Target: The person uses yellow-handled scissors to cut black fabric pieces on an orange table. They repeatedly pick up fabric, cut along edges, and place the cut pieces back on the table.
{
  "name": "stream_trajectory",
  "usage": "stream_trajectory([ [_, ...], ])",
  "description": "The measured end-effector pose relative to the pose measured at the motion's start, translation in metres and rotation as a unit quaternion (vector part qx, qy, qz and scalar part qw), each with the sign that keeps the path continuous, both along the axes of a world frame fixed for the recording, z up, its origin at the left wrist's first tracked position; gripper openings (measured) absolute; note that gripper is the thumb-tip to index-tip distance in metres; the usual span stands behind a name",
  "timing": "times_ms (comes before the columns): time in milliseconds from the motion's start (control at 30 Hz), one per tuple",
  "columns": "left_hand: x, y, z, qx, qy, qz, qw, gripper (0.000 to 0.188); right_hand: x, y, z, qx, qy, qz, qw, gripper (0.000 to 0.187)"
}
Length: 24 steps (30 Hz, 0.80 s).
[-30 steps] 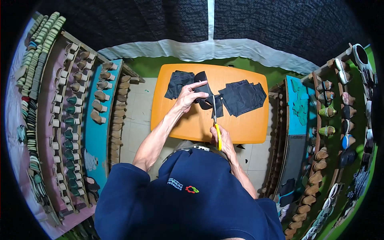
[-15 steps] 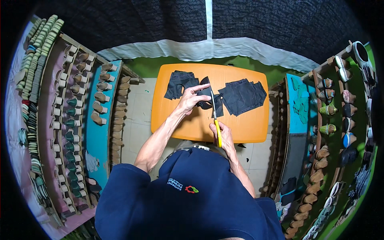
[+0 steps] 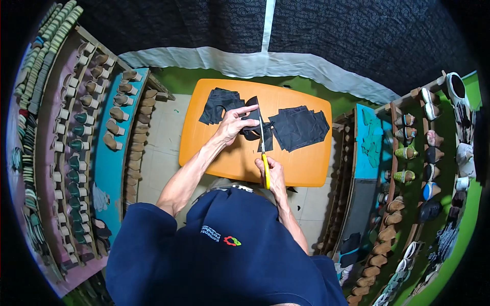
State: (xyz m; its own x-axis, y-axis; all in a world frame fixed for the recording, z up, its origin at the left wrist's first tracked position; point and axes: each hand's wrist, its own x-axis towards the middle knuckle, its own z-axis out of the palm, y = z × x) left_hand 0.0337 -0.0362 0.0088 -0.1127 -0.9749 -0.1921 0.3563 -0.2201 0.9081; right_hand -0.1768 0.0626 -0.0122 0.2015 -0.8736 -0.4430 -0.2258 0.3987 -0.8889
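We see the left hand (image 3: 230, 126) grasping a black fabric piece (image 3: 251, 103) between its fingers, above the table's middle. The right hand (image 3: 276, 174) is closed around the handles of the yellow-handled scissors (image 3: 266, 172), lower down and nearer the body. Everything turns, we judge, on how blades and cloth meet: the scissors' long axis runs away from the body, tips leaning slightly left, and the blades lie along the right side of the piece, just beside the left fingertips (we cannot tell how far apart the blades stand). The piece's own long axis runs roughly the same way. The left hand is the nearer one to the tips.

Farther out, we find a stack of black fabric pieces (image 3: 217, 107) beyond the left hand, and a broader black fabric pile (image 3: 301, 128) to the right of the blades, both on the orange table (image 3: 201, 162). Racks of shoe lasts (image 3: 77, 176) flank us, and a dark curtain (image 3: 204, 25) hangs ahead.
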Motion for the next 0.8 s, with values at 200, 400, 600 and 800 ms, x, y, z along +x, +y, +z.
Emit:
stream_trajectory([
  [200,-0.008,0.01,0.011,-0.011,-0.023,-0.026,0.999,0.066,0.004,-0.01,0.014,0.016,-0.001,0.006,1.0,0.051],
  [400,-0.007,0.01,0.007,-0.017,-0.023,-0.028,0.999,0.067,0.002,-0.013,0.006,0.016,0.003,0.0,1.0,0.05],
  [600,-0.011,0.009,0.015,-0.056,-0.089,0.008,0.994,0.065,0.0,-0.011,0.004,0.017,-0.018,-0.019,1.0,0.048],
  [800,-0.011,0.007,0.002,0.009,0.058,0.032,0.998,0.059,0.003,-0.01,0.014,0.03,-0.031,-0.012,0.999,0.048],
])
